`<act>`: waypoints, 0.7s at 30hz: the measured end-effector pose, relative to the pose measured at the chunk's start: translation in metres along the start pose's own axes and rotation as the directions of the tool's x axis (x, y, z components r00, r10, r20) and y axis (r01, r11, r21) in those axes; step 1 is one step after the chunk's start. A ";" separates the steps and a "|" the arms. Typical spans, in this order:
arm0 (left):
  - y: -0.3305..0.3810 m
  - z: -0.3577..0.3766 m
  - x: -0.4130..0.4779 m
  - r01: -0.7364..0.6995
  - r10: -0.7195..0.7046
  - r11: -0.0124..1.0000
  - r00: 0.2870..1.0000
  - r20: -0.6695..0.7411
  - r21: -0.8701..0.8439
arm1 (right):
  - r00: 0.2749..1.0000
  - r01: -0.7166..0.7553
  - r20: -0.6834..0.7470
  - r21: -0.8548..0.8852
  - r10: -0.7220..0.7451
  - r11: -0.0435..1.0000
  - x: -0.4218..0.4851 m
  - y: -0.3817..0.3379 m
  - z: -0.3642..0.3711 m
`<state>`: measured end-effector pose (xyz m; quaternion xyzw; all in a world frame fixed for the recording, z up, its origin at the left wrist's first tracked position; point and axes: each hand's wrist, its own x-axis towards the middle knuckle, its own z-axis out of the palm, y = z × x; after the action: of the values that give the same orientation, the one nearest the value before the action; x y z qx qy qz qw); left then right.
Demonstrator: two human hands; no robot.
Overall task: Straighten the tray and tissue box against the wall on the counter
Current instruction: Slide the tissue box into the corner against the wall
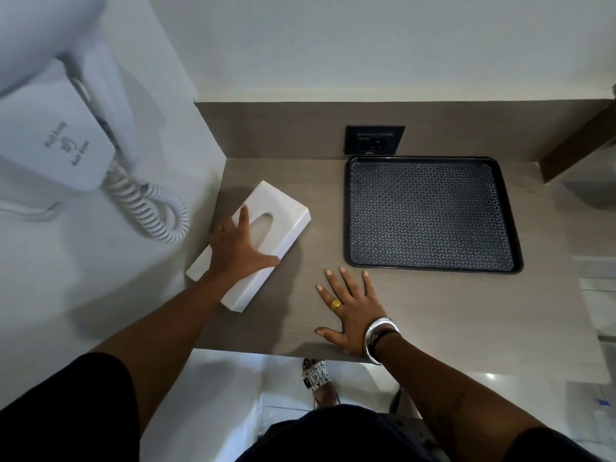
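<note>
A white tissue box [283, 216] lies at an angle on the left part of the brown counter [433, 301], close to the white side wall. My left hand [235, 248] rests on top of it, fingers spread across its lid and thumb on its right edge. A black patterned tray [430, 213] lies flat at the back right, its far rim against the back panel. My right hand [353, 311], with a gold ring and silver bangles, lies flat and open on the bare counter in front of the tray, touching neither object.
A black power socket [375, 140] sits in the back panel just behind the tray's left corner. A white wall-mounted hair dryer [56, 138] with a coiled cord [156, 211] hangs on the left wall. A sandalled foot [316, 375] shows below the counter's front edge.
</note>
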<state>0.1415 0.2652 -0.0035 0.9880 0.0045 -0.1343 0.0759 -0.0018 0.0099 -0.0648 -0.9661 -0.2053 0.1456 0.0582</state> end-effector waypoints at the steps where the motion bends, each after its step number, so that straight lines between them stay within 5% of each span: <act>1: 0.004 -0.002 0.004 0.054 -0.055 0.998 0.998 -0.030 -0.021 | 1.000 -0.001 -0.003 0.002 0.001 1.000 0.000 0.000 -0.001; 9: 0.018 -0.003 0.029 0.355 -0.371 0.914 0.927 -0.051 -0.196 | 1.000 0.002 -0.018 0.001 -0.002 1.000 0.002 0.001 0.000; 21: 0.014 0.002 0.029 0.289 -0.338 0.926 0.922 -0.191 -0.244 | 1.000 0.001 0.012 -0.029 -0.001 1.000 0.005 0.001 -0.002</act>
<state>0.1696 0.2509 -0.0113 0.9695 0.1864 -0.0287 0.1567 0.0039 0.0107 -0.0645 -0.9658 -0.2081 0.1485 0.0432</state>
